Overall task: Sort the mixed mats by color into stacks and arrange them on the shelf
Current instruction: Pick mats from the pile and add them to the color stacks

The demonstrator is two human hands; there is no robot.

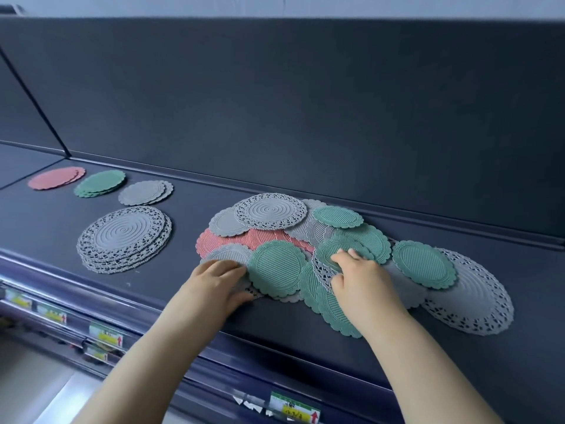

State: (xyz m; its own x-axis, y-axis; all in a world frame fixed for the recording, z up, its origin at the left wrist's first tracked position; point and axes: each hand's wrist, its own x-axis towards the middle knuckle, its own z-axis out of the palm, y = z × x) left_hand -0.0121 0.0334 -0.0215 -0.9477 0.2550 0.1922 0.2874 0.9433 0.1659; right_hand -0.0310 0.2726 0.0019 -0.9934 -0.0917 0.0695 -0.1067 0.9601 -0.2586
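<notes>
A mixed pile of round mats [275, 237] in grey, green and pink lies on the dark shelf [183, 209]. My left hand [217, 283] rests flat on a small grey mat [227, 254] at the pile's front left edge, fingers spread, beside a green mat [276, 267]. My right hand [357, 270] presses its fingertips on a green mat [331, 252] in the pile's middle. At the left stand sorted stacks: pink [56, 177], green [101, 182], small grey [145, 192] and large lacy grey [123, 238].
A large lacy grey mat [470, 296] and a green mat [423, 264] lie at the pile's right end. The shelf's back wall [305, 102] rises behind. Price labels [105, 333] run along the shelf's front edge below.
</notes>
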